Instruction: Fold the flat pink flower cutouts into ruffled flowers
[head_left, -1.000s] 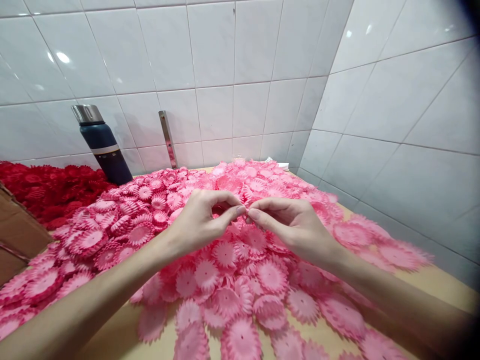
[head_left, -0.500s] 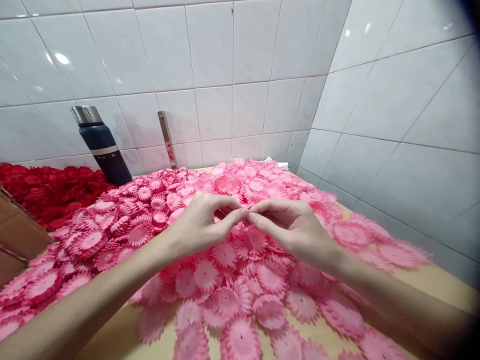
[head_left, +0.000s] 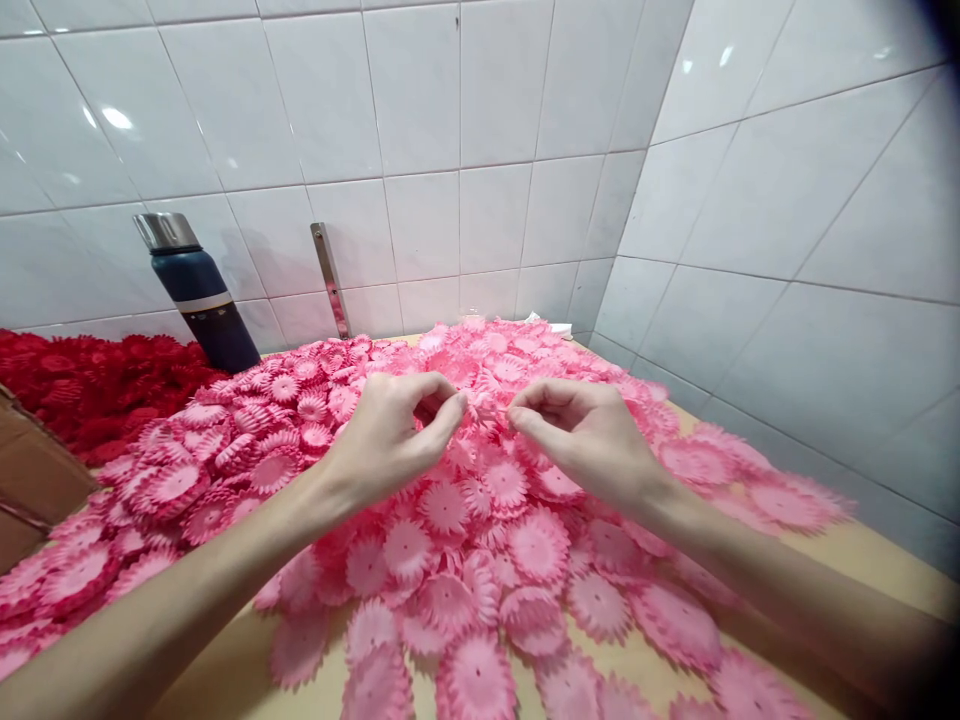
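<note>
My left hand [head_left: 409,430] is closed in a pinch above the middle of a large heap of pink scalloped petal discs [head_left: 405,548]. Facing it, a short gap away, my right hand [head_left: 589,435] has thumb and forefinger pressed together as well. Whatever lies between the fingertips of either hand is too small or hidden to make out. Many of the discs are round with toothed edges and a tiny hole at the centre; several lie stacked in one another. Both forearms reach in over the heap from the lower corners.
A dark blue bottle [head_left: 204,305] with a metal cap leans at the back left, beside a pile of red petal discs [head_left: 97,385]. A cardboard box [head_left: 37,475] stands at the left edge. A metal strip [head_left: 330,280] rests against the tiled wall [head_left: 420,220].
My hands, whose fingertips met before, have moved apart, the left going left and the right slightly right. Both stay pinched. The view has shifted a little.
</note>
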